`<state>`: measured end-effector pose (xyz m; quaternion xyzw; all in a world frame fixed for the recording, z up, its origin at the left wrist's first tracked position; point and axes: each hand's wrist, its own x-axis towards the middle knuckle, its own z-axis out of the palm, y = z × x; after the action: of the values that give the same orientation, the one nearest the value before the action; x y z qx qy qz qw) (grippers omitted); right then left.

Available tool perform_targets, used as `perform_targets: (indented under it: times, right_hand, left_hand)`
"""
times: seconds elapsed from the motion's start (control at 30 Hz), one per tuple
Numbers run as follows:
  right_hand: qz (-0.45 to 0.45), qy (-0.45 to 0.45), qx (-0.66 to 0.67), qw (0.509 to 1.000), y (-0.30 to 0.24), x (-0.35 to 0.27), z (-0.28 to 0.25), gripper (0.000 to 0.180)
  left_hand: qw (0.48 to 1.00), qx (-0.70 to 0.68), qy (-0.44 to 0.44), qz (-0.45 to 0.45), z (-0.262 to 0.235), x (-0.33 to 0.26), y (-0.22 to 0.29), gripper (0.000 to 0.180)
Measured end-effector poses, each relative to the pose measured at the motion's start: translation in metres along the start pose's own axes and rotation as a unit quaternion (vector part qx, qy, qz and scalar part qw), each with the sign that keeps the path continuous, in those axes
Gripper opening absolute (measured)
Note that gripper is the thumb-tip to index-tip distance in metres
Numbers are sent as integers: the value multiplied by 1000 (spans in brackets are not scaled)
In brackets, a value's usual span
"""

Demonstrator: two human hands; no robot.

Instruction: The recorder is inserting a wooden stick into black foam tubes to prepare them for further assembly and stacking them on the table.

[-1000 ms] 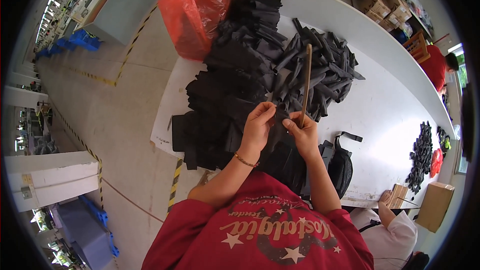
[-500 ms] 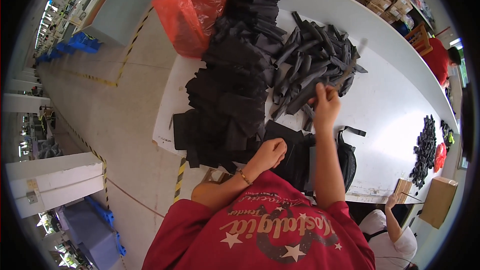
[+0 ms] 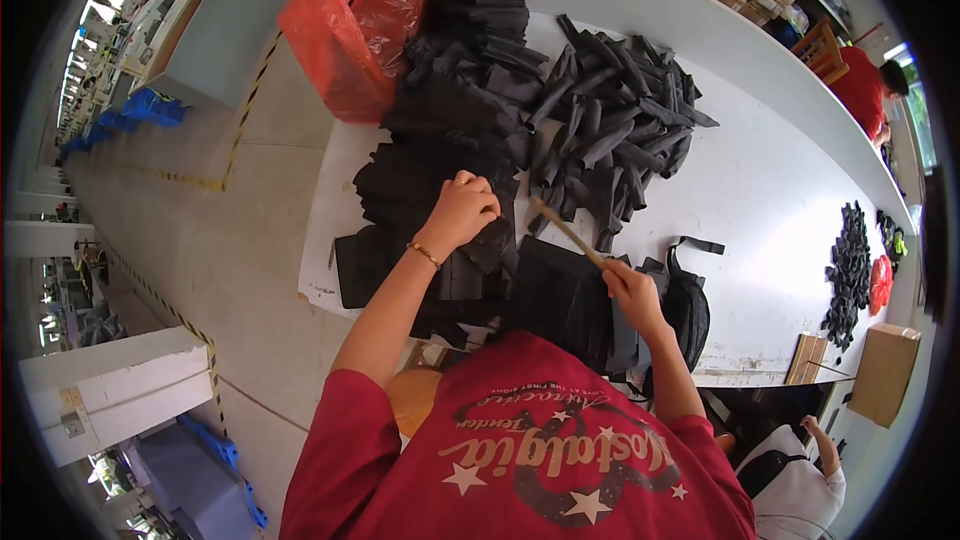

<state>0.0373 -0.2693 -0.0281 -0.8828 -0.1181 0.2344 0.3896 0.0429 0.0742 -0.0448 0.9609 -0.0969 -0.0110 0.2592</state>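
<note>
My left hand (image 3: 466, 208) is over the spread stacks of black fabric pieces (image 3: 420, 175), its fingers curled together against the dark cloth; what they hold, if anything, is hidden. In my right hand (image 3: 632, 294) is a thin brownish stick (image 3: 570, 224), slanting up and left so its far end points toward the left hand. Beneath the stick lies a flat black panel (image 3: 560, 285) at the table's near edge. Beyond it, rolled black fabric strips (image 3: 620, 110) make a loose heap.
A red plastic bag (image 3: 350, 40) stands at the table's far left. A black backpack-like item (image 3: 688, 310) lies right of my right hand. On the white table (image 3: 770, 230), more black pieces (image 3: 850, 270) lie far right, near a cardboard box (image 3: 885, 375). A person in white (image 3: 800, 480) is at lower right.
My left hand has reached forward and left from near my body onto the fabric stacks. My right hand has drawn back from the rolled heap, with the stick now pointing up and left.
</note>
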Motion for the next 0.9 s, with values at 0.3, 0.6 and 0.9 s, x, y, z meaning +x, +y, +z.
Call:
perform_targets:
  times: [0.3,0.6,0.9]
  right_hand:
    - [-127,2,-80,989,-7,-8,5,22]
    - [-148,6,-76,986,-14,-4,8,22]
    - [-184,-4,-77,980,-18,-1,14,21]
  left_hand:
    - [996,-85,29,-13,-19,-5,-3,5]
    - [996,-76,20,-33,-31,-15,-8,5]
    - [994,-102,7,-26,-29,-13,8,3]
